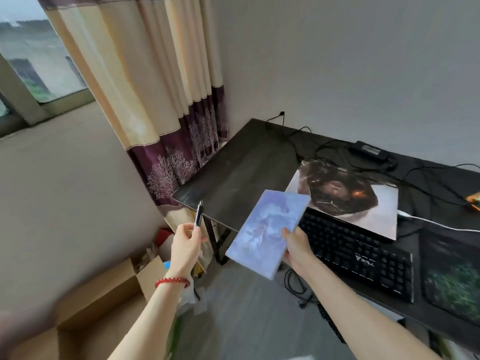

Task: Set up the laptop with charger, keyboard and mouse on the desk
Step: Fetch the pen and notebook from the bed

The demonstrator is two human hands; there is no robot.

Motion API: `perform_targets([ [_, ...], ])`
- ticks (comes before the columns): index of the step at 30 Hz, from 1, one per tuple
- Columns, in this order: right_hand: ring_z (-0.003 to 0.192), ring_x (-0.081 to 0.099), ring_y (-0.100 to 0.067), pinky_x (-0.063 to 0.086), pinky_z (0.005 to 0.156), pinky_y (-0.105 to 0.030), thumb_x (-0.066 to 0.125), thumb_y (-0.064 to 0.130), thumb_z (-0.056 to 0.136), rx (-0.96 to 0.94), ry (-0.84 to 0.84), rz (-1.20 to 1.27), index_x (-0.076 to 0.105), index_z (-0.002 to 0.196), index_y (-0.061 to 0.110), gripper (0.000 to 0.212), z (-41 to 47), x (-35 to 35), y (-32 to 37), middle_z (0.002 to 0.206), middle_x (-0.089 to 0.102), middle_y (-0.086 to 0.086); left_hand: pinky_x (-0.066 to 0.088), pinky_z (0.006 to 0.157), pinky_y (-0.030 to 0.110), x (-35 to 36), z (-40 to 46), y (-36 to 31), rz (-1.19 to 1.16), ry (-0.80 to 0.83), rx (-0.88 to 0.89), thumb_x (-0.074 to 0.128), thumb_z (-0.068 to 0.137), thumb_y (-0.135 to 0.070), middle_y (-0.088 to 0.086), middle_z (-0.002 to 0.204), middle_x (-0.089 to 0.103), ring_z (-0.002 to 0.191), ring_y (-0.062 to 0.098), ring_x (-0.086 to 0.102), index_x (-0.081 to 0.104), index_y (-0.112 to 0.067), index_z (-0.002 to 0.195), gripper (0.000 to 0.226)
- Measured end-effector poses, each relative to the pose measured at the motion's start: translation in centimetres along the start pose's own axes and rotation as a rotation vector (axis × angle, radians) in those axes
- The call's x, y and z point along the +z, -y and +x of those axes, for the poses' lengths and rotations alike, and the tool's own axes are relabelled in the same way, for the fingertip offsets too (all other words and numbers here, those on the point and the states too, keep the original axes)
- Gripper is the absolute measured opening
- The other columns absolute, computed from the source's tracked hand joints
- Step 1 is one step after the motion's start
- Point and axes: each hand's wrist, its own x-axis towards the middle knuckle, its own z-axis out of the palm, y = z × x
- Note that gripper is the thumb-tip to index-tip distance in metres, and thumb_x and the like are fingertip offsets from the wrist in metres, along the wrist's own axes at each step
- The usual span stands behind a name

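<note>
A closed laptop (363,203) with a picture on its lid lies on the dark desk (241,167). In front of it sits a black keyboard (363,255). The black charger brick (368,150) rests near the wall, its cables trailing across the desk to a wall plug (281,114). At the far right lies a dark mouse pad (452,276); no mouse is visible. My left hand (185,245) holds a pen (198,214) upright off the desk's left corner. My right hand (296,246) grips a pale blue notebook (267,232) over the desk's front edge.
An open cardboard box (104,302) stands on the floor at lower left. A curtain (166,100) hangs beside the desk's left end, below a window (33,55). A white cable (436,222) runs right of the laptop. An orange object (474,200) sits at the right edge.
</note>
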Motion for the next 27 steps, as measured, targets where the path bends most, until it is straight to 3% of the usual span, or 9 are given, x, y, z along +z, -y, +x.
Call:
perform_targets([
  [6, 0.11, 0.058, -0.029, 0.049, 0.097, -0.043, 0.042, 0.014, 0.096, 0.072, -0.022, 0.055, 0.049, 0.127, 0.009, 0.033, 15.5, 7.4, 4.2, 0.122, 0.059, -0.013, 0.036, 0.039, 0.017, 5.0, 14.0, 0.4, 0.064, 0.037, -0.006, 0.046, 0.095, -0.023, -0.004, 0.069, 0.059, 0.043, 0.01, 0.045, 0.052, -0.019, 0.1, 0.009],
  [11, 0.103, 0.061, -0.028, 0.052, 0.09, -0.042, 0.043, 0.018, 0.095, 0.207, -0.053, -0.002, 0.053, 0.119, 0.011, 0.027, 26.1, 11.3, 6.0, 0.117, 0.061, -0.012, 0.036, 0.045, 0.023, 8.2, 22.8, 0.8, 0.108, 0.103, -0.108, 0.045, 0.095, -0.023, 0.001, 0.063, 0.053, 0.046, 0.015, 0.044, 0.051, -0.018, 0.1, 0.009],
  [15, 0.1, 0.061, -0.03, 0.051, 0.081, -0.037, 0.043, 0.018, 0.094, 0.27, -0.097, -0.067, 0.054, 0.114, 0.006, 0.026, 31.6, 12.9, 6.7, 0.112, 0.062, -0.013, 0.037, 0.054, 0.027, 9.9, 28.3, 0.8, 0.107, 0.145, -0.155, 0.046, 0.094, -0.017, 0.004, 0.074, 0.054, 0.055, 0.017, 0.045, 0.053, -0.01, 0.104, 0.014],
  [18, 0.086, 0.057, -0.028, 0.044, 0.07, -0.034, 0.044, 0.021, 0.091, 0.231, -0.17, -0.338, 0.053, 0.095, 0.004, 0.02, 33.7, 13.8, 6.9, 0.097, 0.059, -0.013, 0.042, 0.053, 0.025, 10.9, 31.1, 0.3, 0.099, 0.222, -0.159, 0.048, 0.094, -0.015, 0.001, 0.074, 0.057, 0.056, 0.016, 0.051, 0.054, -0.009, 0.105, 0.014],
  [20, 0.077, 0.053, -0.026, 0.039, 0.063, -0.029, 0.045, 0.026, 0.09, 0.209, -0.169, -0.6, 0.05, 0.084, 0.008, 0.019, 34.2, 14.1, 6.9, 0.087, 0.055, -0.009, 0.05, 0.071, 0.031, 11.6, 32.4, 0.1, 0.114, 0.289, -0.151, 0.053, 0.092, -0.015, 0.002, 0.078, 0.065, 0.072, 0.019, 0.061, 0.058, -0.01, 0.103, 0.014],
  [21, 0.077, 0.053, -0.026, 0.037, 0.061, -0.028, 0.045, 0.027, 0.09, 0.2, -0.17, -0.721, 0.051, 0.082, 0.009, 0.021, 34.0, 14.2, 6.8, 0.085, 0.055, -0.007, 0.049, 0.079, 0.032, 11.9, 32.9, -0.1, 0.131, 0.323, -0.149, 0.055, 0.09, -0.015, 0.002, 0.08, 0.068, 0.079, 0.019, 0.064, 0.059, -0.012, 0.101, 0.012],
  [23, 0.084, 0.054, -0.028, 0.036, 0.063, -0.029, 0.046, 0.026, 0.091, 0.151, -0.244, -0.851, 0.057, 0.084, 0.007, 0.024, 33.9, 14.2, 6.6, 0.091, 0.054, -0.008, 0.047, 0.078, 0.028, 13.1, 34.2, -0.4, 0.18, 0.419, -0.135, 0.061, 0.087, -0.02, 0.0, 0.08, 0.07, 0.079, 0.016, 0.065, 0.06, -0.019, 0.092, 0.005],
  [25, 0.083, 0.054, -0.029, 0.037, 0.065, -0.029, 0.043, 0.026, 0.094, 0.086, -0.231, -0.765, 0.059, 0.077, 0.006, 0.031, 33.2, 14.0, 6.6, 0.087, 0.056, -0.01, 0.045, 0.067, 0.017, 14.6, 34.4, -0.6, 0.237, 0.488, -0.111, 0.066, 0.083, -0.022, -0.005, 0.076, 0.067, 0.071, 0.01, 0.061, 0.063, -0.017, 0.084, 0.006],
  [27, 0.073, 0.055, -0.021, 0.041, 0.061, -0.026, 0.041, 0.031, 0.097, 0.132, -0.143, -0.366, 0.06, 0.079, 0.009, 0.033, 32.5, 13.8, 7.2, 0.08, 0.061, -0.01, 0.04, 0.059, 0.007, 16.5, 34.2, -0.8, 0.26, 0.583, -0.058, 0.067, 0.082, -0.02, -0.007, 0.075, 0.063, 0.068, 0.006, 0.058, 0.064, -0.011, 0.08, 0.01],
])
